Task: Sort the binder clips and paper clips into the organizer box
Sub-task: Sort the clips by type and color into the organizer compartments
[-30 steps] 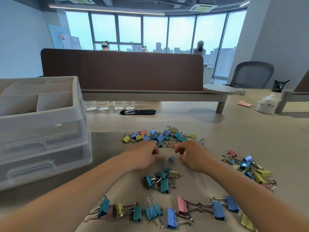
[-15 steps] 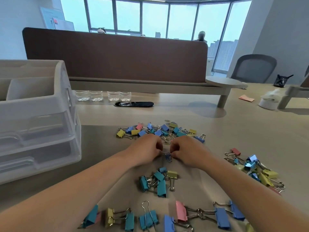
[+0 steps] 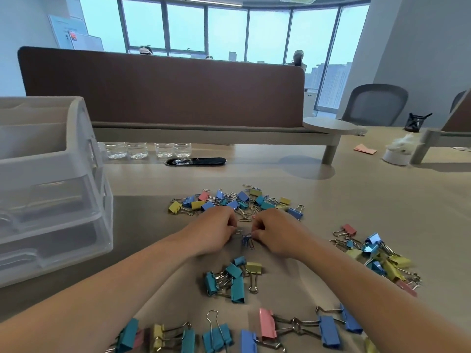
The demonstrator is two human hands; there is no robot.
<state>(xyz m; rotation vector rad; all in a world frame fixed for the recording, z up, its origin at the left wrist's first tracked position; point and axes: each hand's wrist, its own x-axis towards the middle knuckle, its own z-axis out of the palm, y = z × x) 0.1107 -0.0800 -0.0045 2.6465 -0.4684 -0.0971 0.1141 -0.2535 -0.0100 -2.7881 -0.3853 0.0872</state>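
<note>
Head view: at the far left the organizer box stands on the counter, a pale tray of open compartments over clear drawers, well apart from the clips and with nothing visibly sorted into it, so the task looks barely begun; moving right, the left hand lies knuckles up with its fingers curled in, their tips pinching at one side of a small bunch of blue paper clips; that bunch hangs between the two hands just above the counter, probably tangled, which would explain why both hands work it at once; beyond it lies the far heap of mixed small binder clips and loose wire clips, likely where the bunch came from; nearer the body sit a teal cluster and a near row of larger binder clips, seemingly grouped by size already; the right hand mirrors the left, fingers curled and gripping the bunch's other side; farthest right, the right heap of blue, yellow and pink clips lies untouched.
</note>
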